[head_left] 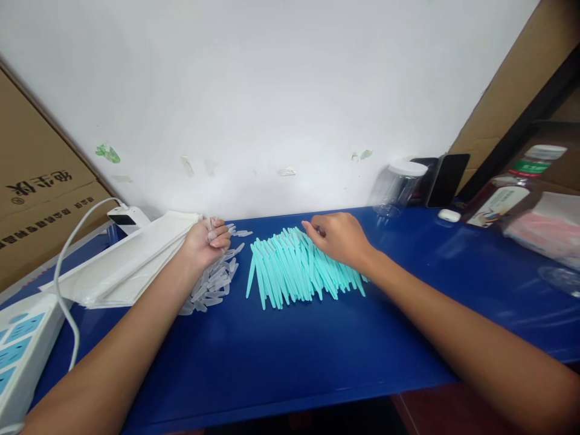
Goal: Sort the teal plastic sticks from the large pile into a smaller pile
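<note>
My left hand is closed, palm up, with whitish translucent plastic caps partly showing between the curled fingers. Beneath and beside it lies a loose pile of small clear plastic caps. A heap of slim turquoise eyebrow razors is spread over the middle of the table, handles pointing towards me. Over the heap's far right side is my right hand, its fingers curled and thumb drawn in close to the razors' far ends. Whatever those fingers pinch is hidden.
White plastic bags lie on the blue table at left, near a power strip and a white cable. At right stand a clear jar, a dark phone and a bottle. A wall closes the back.
</note>
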